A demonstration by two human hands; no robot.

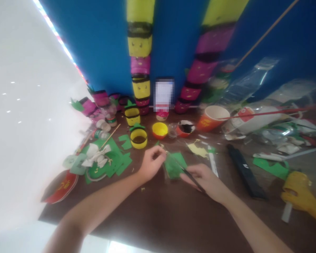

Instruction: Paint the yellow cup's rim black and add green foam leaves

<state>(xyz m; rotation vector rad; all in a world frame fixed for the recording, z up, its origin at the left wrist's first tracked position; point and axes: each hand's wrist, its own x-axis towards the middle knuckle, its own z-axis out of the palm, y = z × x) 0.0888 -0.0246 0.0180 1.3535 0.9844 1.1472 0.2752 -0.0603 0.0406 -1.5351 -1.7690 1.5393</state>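
My left hand (154,161) is closed in a pinch near the middle of the table. The small thing at its fingertips is too blurred to make out. My right hand (204,179) grips a slim, dark-handled paintbrush (192,178), its thin end pointing up and left toward my left fingertips. Between the hands a piece of green paper (176,166) lies on the brown table, under the brush's tip. Beyond them stand a small yellow cup of paint (160,130) and a red-sided cup with black inside (185,129).
Yellow cups with green tops (138,138) stand behind my left hand. Green scraps with a crumpled white cloth (97,154) lie left, near a red bowl (61,188). At right are a long black box (246,172), a yellow glue gun (300,191), an orange paper cup (213,117) and plastic bottles.
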